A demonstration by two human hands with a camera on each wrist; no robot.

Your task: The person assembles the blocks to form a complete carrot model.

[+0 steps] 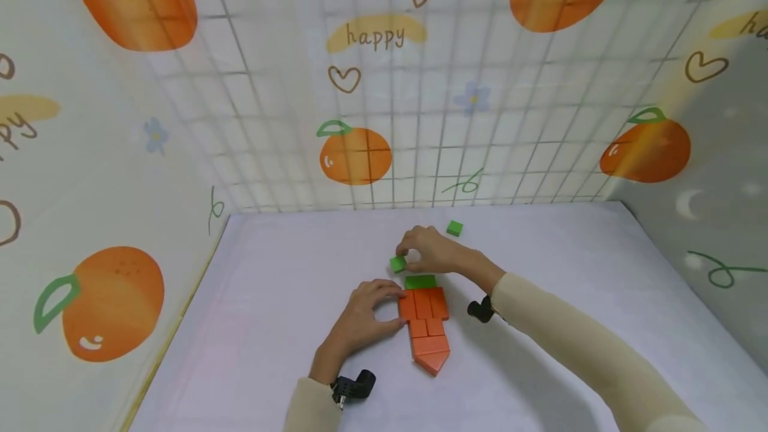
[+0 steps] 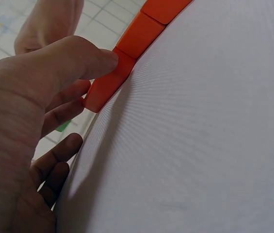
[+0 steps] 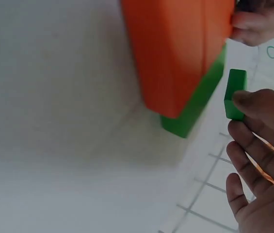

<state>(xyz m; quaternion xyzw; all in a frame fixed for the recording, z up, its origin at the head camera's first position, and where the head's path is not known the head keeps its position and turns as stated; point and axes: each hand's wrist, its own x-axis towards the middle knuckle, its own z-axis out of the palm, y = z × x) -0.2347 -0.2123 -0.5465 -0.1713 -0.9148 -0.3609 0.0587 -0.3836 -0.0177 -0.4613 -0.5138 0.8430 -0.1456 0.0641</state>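
Note:
My right hand pinches a small green block between thumb and fingers, just above the table. The right wrist view shows the thumb pressed on that green block. Below it lies a longer green block, against the top of a flat group of orange blocks that ends in a point toward me. My left hand holds the left orange block of the upper row, thumb at its near end and fingers at its far end. In the left wrist view, the thumb touches this orange block.
Another small green block lies farther back, beyond my right hand. The white table is enclosed by a back wall and side walls of printed cloth with oranges on it. A black wrist camera sits on my left wrist.

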